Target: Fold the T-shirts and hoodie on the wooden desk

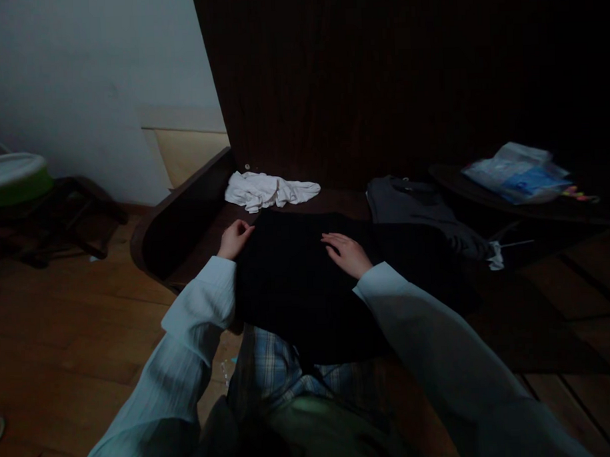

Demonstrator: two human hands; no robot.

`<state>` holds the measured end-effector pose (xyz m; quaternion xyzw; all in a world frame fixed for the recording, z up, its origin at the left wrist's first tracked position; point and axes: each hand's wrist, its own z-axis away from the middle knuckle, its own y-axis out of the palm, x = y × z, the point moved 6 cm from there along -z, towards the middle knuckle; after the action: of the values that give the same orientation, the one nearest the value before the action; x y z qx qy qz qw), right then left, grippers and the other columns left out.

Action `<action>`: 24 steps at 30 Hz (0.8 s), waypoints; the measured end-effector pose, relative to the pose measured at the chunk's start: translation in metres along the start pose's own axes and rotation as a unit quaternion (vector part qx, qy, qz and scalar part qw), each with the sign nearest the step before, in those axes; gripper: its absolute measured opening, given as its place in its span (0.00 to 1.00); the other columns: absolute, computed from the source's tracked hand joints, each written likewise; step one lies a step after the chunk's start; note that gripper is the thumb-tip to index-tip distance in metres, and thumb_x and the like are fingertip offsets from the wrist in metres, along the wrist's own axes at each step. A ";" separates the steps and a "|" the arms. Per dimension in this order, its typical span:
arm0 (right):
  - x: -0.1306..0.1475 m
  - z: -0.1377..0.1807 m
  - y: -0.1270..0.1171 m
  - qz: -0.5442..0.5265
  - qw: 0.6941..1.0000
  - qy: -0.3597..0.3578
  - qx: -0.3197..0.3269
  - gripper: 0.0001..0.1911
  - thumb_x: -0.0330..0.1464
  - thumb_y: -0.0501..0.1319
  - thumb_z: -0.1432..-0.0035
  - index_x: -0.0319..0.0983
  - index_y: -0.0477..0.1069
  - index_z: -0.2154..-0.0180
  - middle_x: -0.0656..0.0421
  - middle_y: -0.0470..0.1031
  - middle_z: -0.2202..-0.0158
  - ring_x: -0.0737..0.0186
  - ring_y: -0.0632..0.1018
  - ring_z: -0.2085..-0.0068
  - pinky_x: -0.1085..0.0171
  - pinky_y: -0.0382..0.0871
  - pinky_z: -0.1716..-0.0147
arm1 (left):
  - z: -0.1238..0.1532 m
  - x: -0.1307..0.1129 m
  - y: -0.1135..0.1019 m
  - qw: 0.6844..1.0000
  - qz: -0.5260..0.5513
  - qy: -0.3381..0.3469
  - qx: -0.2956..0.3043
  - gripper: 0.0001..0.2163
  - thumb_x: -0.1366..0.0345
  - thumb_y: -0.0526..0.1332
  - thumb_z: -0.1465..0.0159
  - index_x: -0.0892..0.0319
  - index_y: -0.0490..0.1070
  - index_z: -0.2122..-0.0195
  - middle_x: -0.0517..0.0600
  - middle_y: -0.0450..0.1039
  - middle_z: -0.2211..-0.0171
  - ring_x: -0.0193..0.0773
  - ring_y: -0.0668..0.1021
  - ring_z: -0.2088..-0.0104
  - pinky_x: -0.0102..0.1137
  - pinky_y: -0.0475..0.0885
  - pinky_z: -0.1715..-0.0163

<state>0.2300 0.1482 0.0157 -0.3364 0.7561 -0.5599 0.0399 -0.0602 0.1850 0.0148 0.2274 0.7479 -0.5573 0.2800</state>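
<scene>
A black garment (pixel 307 282) lies spread over the dark wooden bench and hangs over its front edge towards my lap. Its exact kind is lost in the dim light. At its upper left edge my left hand (pixel 235 239) has thumb and fingers pinched together on the cloth. Resting on top of it, near the middle, is my right hand (pixel 348 253), palm down with the fingers stretched out. Just behind the garment, a crumpled white cloth (pixel 271 190) sits against the bench back. A folded grey garment (pixel 409 201) lies behind it on the right, partly covered.
The bench's raised wooden armrest (pixel 181 199) stands to my left. On the right, a dark round stool or small table (pixel 448 177) carries a white and blue plastic packet (pixel 518 171). A green tub (pixel 16 178) rests on a stool at far left.
</scene>
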 end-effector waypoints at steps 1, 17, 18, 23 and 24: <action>0.000 0.000 0.000 -0.001 1.000 0.000 -0.001 0.15 0.29 0.51 0.43 0.42 0.71 0.56 0.59 0.71 0.51 0.60 0.69 0.48 0.55 0.63 0.47 | -0.001 0.003 -0.001 1.000 0.017 -0.013 -0.009 0.08 0.59 0.56 0.45 0.59 0.65 0.73 0.47 0.69 0.74 0.35 0.70 0.72 0.28 0.63 0.71; 0.001 -0.001 -0.001 -0.023 1.000 -0.009 -0.013 0.14 0.28 0.52 0.44 0.41 0.71 0.58 0.58 0.72 0.52 0.60 0.70 0.49 0.55 0.64 0.47 | 0.002 -0.001 0.006 0.999 0.026 -0.001 0.035 0.20 0.60 0.60 0.50 0.58 0.67 0.56 0.50 0.73 0.68 0.40 0.75 0.66 0.33 0.68 0.64; 0.000 -0.001 -0.001 -0.023 1.000 -0.010 -0.013 0.14 0.28 0.52 0.44 0.41 0.71 0.58 0.58 0.72 0.52 0.61 0.70 0.49 0.55 0.64 0.48 | 0.001 0.001 0.006 0.999 0.031 0.002 0.037 0.19 0.60 0.60 0.50 0.58 0.67 0.56 0.50 0.73 0.67 0.40 0.75 0.65 0.33 0.68 0.64; 0.001 -0.001 -0.001 -0.016 1.000 -0.012 -0.015 0.14 0.28 0.52 0.44 0.41 0.71 0.58 0.58 0.72 0.52 0.60 0.70 0.49 0.56 0.64 0.47 | 0.000 0.003 0.008 0.998 0.053 0.007 0.035 0.18 0.60 0.59 0.50 0.59 0.68 0.57 0.51 0.73 0.64 0.41 0.75 0.61 0.34 0.68 0.60; 0.001 -0.001 -0.002 -0.015 1.000 -0.013 -0.014 0.14 0.28 0.52 0.44 0.41 0.71 0.58 0.58 0.72 0.52 0.60 0.70 0.49 0.56 0.64 0.47 | 0.000 0.003 0.008 0.998 0.054 0.007 0.034 0.18 0.61 0.59 0.50 0.59 0.68 0.58 0.51 0.73 0.64 0.42 0.75 0.61 0.34 0.68 0.59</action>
<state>0.2294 0.1482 0.0178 -0.3556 0.7581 -0.5454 0.0368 -0.0572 0.1873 0.0077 0.2807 0.7170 -0.5652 0.2961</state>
